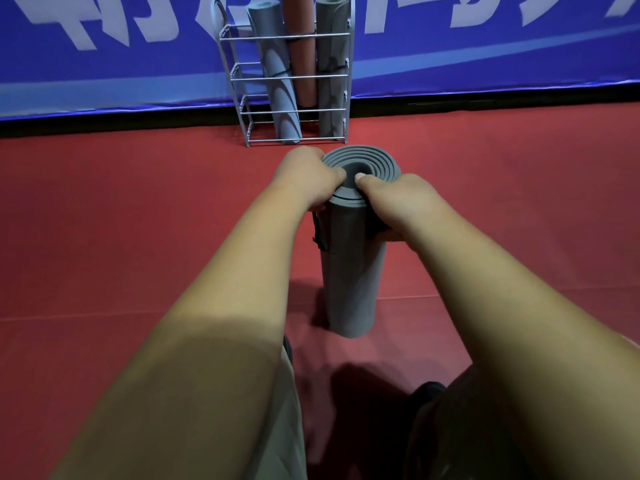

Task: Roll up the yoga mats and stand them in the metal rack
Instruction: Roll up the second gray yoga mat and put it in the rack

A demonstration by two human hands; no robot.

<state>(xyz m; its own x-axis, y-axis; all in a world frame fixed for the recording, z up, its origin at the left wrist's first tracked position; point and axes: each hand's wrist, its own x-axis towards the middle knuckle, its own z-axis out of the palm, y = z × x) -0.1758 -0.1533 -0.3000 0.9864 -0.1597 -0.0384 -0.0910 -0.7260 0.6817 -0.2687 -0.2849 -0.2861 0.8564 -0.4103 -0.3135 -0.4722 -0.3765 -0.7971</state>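
Observation:
A rolled grey yoga mat (353,278) stands upright on the red floor in front of me, its spiral top end facing up. My left hand (304,178) grips the top of the roll from the left, thumb over the rim. My right hand (398,206) grips it from the right, thumb in the spiral centre. A black strap (317,233) hangs at the roll's left side under my left hand. Beyond stands the metal rack (242,109) holding a leaning blue-grey rolled mat (277,81), a reddish-brown rolled mat (303,57) and a grey rolled mat (330,81).
A blue banner wall (485,46) with white lettering runs behind the rack. The red floor (121,220) spreads to both sides. The rack's left section shows only bars. My knees and a dark shoe (429,389) are at the bottom of the view.

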